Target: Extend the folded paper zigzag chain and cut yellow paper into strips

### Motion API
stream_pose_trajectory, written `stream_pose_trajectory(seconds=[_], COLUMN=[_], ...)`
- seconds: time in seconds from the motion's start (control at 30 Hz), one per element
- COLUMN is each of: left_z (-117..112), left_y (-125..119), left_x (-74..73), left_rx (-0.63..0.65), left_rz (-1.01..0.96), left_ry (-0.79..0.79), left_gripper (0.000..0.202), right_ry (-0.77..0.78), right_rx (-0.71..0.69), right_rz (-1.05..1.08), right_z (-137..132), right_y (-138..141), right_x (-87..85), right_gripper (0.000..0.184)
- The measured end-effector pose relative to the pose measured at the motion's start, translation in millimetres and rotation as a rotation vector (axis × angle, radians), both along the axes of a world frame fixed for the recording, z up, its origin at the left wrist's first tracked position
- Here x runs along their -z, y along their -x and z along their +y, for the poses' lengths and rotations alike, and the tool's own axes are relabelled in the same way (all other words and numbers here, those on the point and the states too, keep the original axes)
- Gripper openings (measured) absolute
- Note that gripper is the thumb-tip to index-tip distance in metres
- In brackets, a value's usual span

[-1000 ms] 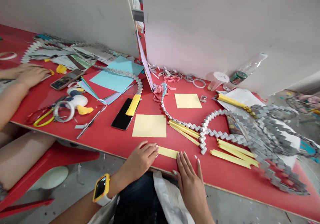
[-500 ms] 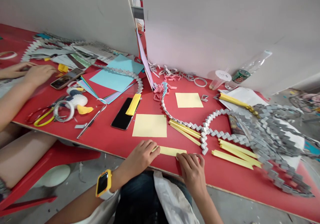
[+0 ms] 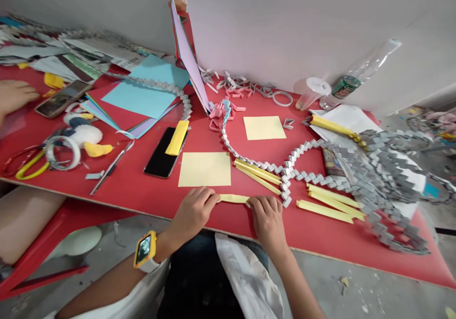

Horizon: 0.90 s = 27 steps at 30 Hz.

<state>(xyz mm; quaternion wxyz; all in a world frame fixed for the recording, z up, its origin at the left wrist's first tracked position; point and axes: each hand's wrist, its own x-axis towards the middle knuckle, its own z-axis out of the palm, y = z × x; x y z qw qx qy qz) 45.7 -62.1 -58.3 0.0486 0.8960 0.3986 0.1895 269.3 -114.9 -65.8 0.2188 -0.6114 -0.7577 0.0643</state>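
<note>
A narrow folded yellow paper strip point(image 3: 233, 198) lies near the front edge of the red table point(image 3: 142, 188). My left hand point(image 3: 194, 210), with a yellow watch on its wrist, pinches the strip's left end with curled fingers. My right hand point(image 3: 268, 216) pinches its right end the same way. Just behind the strip lies a yellow paper sheet point(image 3: 205, 169). More folded yellow strips point(image 3: 257, 174) rest to the right, beside a grey woven paper chain point(image 3: 295, 164).
A black phone point(image 3: 161, 154) with a yellow strip on it lies left of the sheet. Coloured paper point(image 3: 140, 98), scissors, a tape roll point(image 3: 62, 152) and a plush toy fill the left. Another person's hand point(image 3: 14, 96) rests far left. A grey chain pile point(image 3: 384, 186) and bottles sit right.
My right hand went from lying flat to pinching the strip's right end. The strip now looks narrower. The view has shifted, so everything sits lower-left in frame.
</note>
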Motion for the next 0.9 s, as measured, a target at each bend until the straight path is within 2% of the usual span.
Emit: stream_pose_trajectory(seconds=[0.1, 0.17, 0.23, 0.37, 0.47, 0.6, 0.7, 0.83, 0.9], left_z=[6, 11, 15, 14, 9, 10, 14, 17, 18], left_y=[-4, -4, -1, 9, 9, -4, -13, -15, -15], left_x=[-0.1, -3.2, -7.3, -10.2, -7.5, -6.9, -8.0, -7.1, -5.9], left_rx=[-0.084, -0.092, 0.001, 0.242, 0.313, 0.332, 0.319, 0.336, 0.302], left_rz=[-0.095, -0.090, 0.006, 0.139, 0.162, 0.163, 0.123, 0.096, 0.058], left_ry=[0.162, 0.227, 0.192, -0.006, -0.068, -0.083, -0.100, -0.108, -0.039], left_gripper=[0.011, 0.014, 0.019, 0.036, 0.036, 0.027, 0.018, 0.020, 0.020], right_ry=[0.021, 0.016, -0.012, -0.062, -0.064, -0.053, -0.047, -0.079, -0.091], right_rx=[0.054, 0.076, 0.050, -0.108, -0.241, -0.323, -0.312, -0.319, -0.298], right_rz=[0.022, 0.016, -0.017, -0.089, -0.143, -0.135, -0.090, -0.045, -0.013], right_z=[8, 13, 16, 12, 8, 12, 19, 21, 20], right_y=[1, -1, -4, -12, -11, -6, -4, -4, -3], right_x=[1.5, 2.1, 1.3, -5.2, -11.0, -13.6, -13.7, -13.8, -12.9], right_gripper=[0.015, 0.012, 0.014, 0.020, 0.022, 0.026, 0.024, 0.027, 0.027])
